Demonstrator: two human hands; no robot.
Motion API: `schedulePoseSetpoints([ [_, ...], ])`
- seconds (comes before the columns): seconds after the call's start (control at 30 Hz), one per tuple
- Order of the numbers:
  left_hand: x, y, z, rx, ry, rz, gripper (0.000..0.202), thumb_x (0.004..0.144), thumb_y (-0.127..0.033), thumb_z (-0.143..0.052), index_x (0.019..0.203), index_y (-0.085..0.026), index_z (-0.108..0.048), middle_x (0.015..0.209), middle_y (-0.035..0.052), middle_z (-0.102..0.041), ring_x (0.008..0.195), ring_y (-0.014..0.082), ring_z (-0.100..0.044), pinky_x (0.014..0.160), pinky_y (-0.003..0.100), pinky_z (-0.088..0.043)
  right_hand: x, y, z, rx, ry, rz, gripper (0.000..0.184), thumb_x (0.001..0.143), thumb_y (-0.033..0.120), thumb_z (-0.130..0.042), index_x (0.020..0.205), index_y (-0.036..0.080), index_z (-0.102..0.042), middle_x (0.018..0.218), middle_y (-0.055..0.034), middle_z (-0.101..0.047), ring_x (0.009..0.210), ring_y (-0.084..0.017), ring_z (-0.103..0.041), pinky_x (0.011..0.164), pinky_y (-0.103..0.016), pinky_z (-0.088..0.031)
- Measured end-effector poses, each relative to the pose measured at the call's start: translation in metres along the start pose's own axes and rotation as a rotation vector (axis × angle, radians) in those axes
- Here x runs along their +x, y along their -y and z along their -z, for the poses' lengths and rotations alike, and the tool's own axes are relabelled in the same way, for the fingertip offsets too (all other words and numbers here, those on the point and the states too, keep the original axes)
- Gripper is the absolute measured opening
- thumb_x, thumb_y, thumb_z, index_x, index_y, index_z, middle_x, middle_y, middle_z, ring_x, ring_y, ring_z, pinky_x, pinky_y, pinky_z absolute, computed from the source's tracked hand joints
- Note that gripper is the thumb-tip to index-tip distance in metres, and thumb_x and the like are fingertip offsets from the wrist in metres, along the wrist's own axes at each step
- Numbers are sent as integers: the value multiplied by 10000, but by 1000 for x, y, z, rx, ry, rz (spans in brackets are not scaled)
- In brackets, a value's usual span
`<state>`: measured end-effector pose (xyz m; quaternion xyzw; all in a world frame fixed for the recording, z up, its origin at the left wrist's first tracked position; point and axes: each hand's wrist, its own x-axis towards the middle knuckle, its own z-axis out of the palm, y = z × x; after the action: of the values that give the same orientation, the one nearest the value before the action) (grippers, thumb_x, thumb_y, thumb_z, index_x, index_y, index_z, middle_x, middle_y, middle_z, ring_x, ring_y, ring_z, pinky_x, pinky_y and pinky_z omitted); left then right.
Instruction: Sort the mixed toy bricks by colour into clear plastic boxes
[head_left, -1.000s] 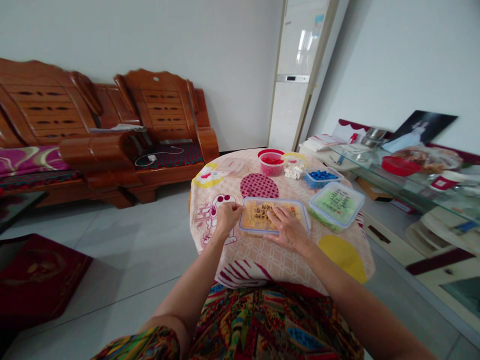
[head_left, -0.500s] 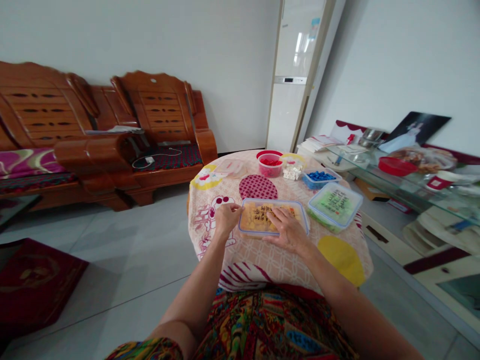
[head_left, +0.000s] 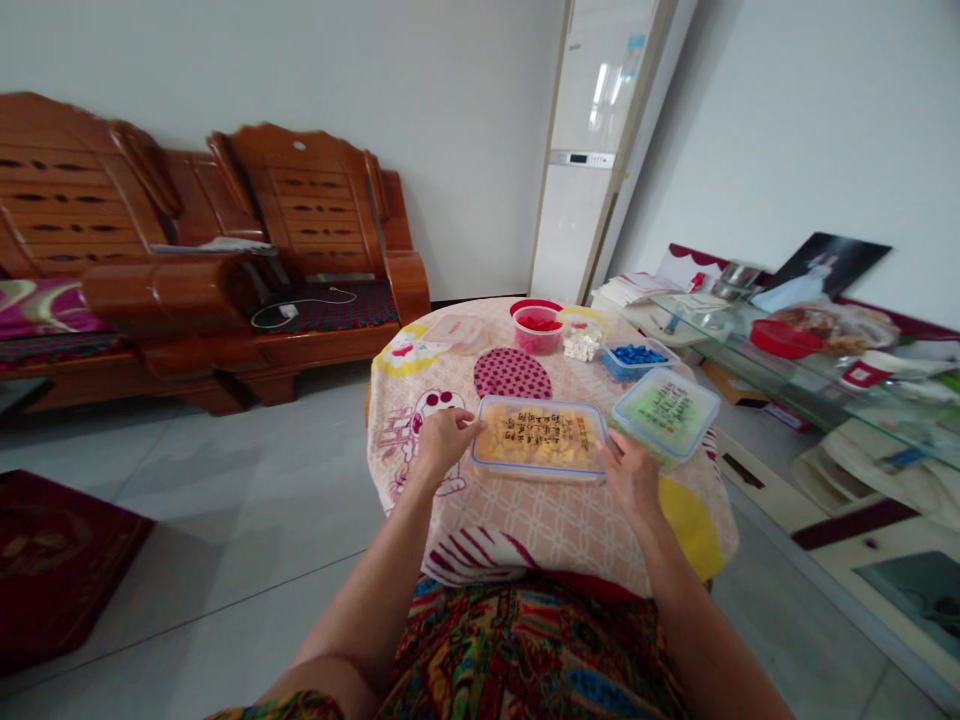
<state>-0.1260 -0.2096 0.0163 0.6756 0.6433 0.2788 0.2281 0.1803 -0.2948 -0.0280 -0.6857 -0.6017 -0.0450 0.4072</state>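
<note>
A lidded clear box of yellow pieces [head_left: 538,438] lies on the round table [head_left: 525,520] in front of me. My left hand [head_left: 442,441] is curled with its fingertips pinching the box's left end. My right hand [head_left: 632,474] grips the box's right end, fingers bent over the corner. Just right of the box stands a lidded box of green pieces [head_left: 665,412].
Further back on the table are a red tub of red pieces [head_left: 538,330], an open box of blue pieces [head_left: 636,356], a heap of white pieces [head_left: 578,345] and a loose clear lid [head_left: 455,333]. Wooden armchairs [head_left: 300,240] stand left, a glass shelf unit [head_left: 810,370] right.
My right hand has slid off the top of the yellow box's lid to its right end. The left hand stays at the left end. The view has shifted a little to the right.
</note>
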Motion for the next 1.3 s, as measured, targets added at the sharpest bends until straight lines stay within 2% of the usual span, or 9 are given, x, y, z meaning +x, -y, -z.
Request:
schedulePoseSetpoints([
  [0.1, 3, -7, -4, -7, -22, -18, 356, 839, -352, -671, 1132, -176, -769, 930, 76, -793, 888, 217, -724, 748, 265, -472, 1, 4, 1, 74, 12, -104, 499, 859, 516, -496, 1015, 135, -777, 909, -180, -774, 810, -313, -708, 765, -425, -541],
  [0.27, 7, -12, -8, 31, -21, -34, 273, 838, -315, -661, 1034, -186, -801, 896, 80, -793, 862, 227, -720, 730, 265, -445, 7, 15, 8, 188, 85, -225, 401, 766, 476, -538, 858, 177, -789, 761, -100, -753, 727, -268, -686, 691, -359, -517],
  [0.47, 6, -12, -8, 39, -13, -54, 271, 837, -286, -628, 1008, -166, -800, 873, 93, -786, 840, 223, -708, 706, 265, -422, 13, 15, 7, 251, 99, -348, 365, 690, 458, -596, 824, 192, -807, 683, -58, -724, 716, -261, -667, 711, -360, -516],
  [0.6, 7, -9, -9, 17, -17, -66, 295, 835, -317, -619, 1012, -166, -801, 857, 87, -781, 820, 221, -701, 705, 265, -421, 10, 8, 5, 351, 88, -357, 387, 682, 476, -636, 891, 206, -819, 760, -60, -763, 785, -282, -690, 785, -399, -537],
  [0.77, 5, 5, -13, -81, -11, -92, 366, 859, -374, -556, 1051, -172, -793, 881, 60, -779, 824, 209, -694, 682, 246, -430, -8, 0, 5, 534, 118, -335, 493, 750, 528, -666, 1090, 191, -783, 1042, -92, -784, 973, -315, -706, 903, -447, -542],
  [0.93, 2, 16, -13, -135, 25, -74, 404, 869, -431, -501, 815, -149, -785, 607, 10, -662, 656, 174, -642, 571, 225, -394, -15, -3, 3, 583, 117, -309, 399, 831, 520, -647, 1010, 189, -782, 986, -85, -783, 989, -305, -697, 870, -419, -558],
  [1.1, 3, 21, -9, -353, 82, 8, 320, 794, -406, -570, 812, -166, -780, 735, 32, -738, 671, 172, -679, 592, 224, -481, -14, -5, 3, 590, 149, -286, 381, 864, 496, -626, 1037, 190, -773, 994, -71, -780, 954, -283, -704, 838, -389, -560],
  [1.2, 3, 22, -9, -327, 89, -7, 314, 772, -421, -599, 776, -162, -778, 646, 26, -703, 610, 164, -656, 563, 224, -460, -13, -1, 5, 601, 167, -320, 395, 846, 509, -642, 1037, 191, -778, 990, -76, -785, 929, -284, -711, 830, -404, -565],
  [1.3, 3, 24, -12, -346, 72, -33, 330, 763, -440, -616, 723, -148, -764, 530, 5, -621, 518, 131, -572, 517, 217, -401, -10, 7, 6, 691, 135, -404, 406, 783, 516, -703, 1008, 187, -783, 994, -90, -787, 920, -286, -712, 821, -416, -574],
])
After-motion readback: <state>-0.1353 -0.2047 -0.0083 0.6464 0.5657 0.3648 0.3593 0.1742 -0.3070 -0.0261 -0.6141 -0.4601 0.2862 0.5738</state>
